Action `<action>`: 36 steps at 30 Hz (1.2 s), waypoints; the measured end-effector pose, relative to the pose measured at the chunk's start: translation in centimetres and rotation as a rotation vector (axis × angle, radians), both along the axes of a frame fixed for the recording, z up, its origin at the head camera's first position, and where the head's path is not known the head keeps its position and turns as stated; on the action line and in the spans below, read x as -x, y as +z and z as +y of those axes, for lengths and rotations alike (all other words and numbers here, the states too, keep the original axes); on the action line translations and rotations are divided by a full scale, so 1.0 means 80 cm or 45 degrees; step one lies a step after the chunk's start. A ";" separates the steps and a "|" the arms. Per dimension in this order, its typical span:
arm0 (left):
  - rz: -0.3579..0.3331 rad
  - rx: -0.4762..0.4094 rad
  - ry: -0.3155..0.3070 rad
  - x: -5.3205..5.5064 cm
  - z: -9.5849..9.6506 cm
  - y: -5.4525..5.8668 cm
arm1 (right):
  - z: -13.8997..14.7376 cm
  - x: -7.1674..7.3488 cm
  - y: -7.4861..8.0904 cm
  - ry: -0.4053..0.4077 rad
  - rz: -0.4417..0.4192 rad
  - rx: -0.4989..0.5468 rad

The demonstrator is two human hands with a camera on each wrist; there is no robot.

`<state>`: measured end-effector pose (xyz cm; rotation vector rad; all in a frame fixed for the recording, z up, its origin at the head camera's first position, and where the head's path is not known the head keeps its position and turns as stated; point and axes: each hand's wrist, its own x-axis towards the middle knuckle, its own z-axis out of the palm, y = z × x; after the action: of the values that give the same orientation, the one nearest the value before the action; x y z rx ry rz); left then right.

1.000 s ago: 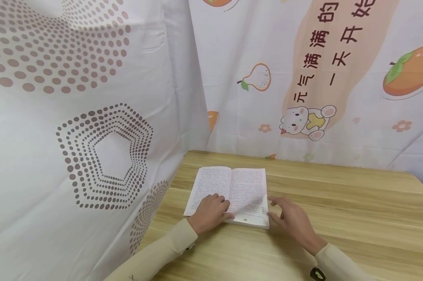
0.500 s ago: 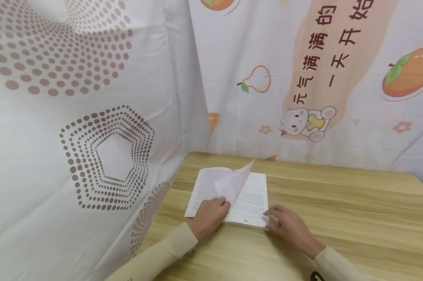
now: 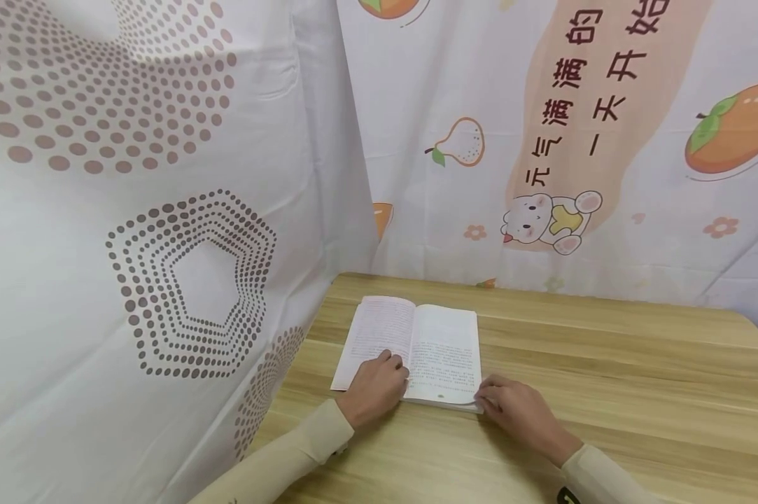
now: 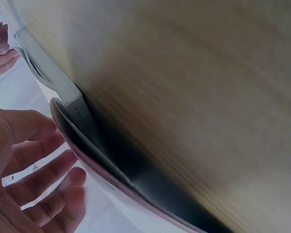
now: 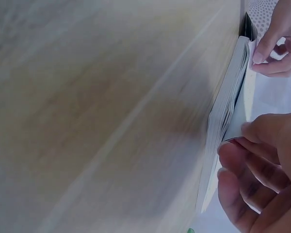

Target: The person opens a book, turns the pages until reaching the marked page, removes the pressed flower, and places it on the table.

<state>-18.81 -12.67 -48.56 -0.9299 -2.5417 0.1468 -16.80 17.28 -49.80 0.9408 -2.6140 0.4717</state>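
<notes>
An open book [image 3: 444, 350] lies on the wooden table, its pages full of printed text. My left hand [image 3: 376, 387] rests on the lower part of the left page near the spine. In the left wrist view the fingers [image 4: 43, 191] of that hand lie loosely bent over the lifted left side of the book. At the lower right corner, my right hand [image 3: 511, 406] pinches a page between thumb and forefinger. The right wrist view shows this page [image 5: 237, 119] bent up from the thick stack of pages [image 5: 228, 82] beneath it.
The wooden table [image 3: 605, 364] stretches out to the right of the book. A white cloth with dot patterns [image 3: 227, 105] hangs along the left side, and a cloth printed with fruit and a bear [image 3: 416, 175] hangs behind the table.
A page has turned over from right to left and now lies under my left hand. My right hand has moved down to the lower right corner and taken hold of another page.
</notes>
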 end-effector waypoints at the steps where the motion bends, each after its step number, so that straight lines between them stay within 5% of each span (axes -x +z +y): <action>1: -0.026 -0.011 -0.007 0.000 0.000 -0.001 | 0.000 0.001 0.000 -0.001 0.008 0.001; 13: -0.104 -0.059 -0.091 0.004 0.005 -0.008 | -0.003 0.003 0.002 -0.034 0.044 0.018; 25: -0.176 -0.005 -0.036 0.002 0.008 -0.002 | -0.003 0.004 0.015 -0.116 -0.171 0.189; 36: -0.203 -0.014 -0.052 0.002 0.008 0.002 | -0.007 0.005 0.024 -0.114 -0.109 0.281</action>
<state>-18.96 -12.02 -48.39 -1.0259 -2.6635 0.0482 -17.19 16.72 -47.85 0.7443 -2.5982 0.7741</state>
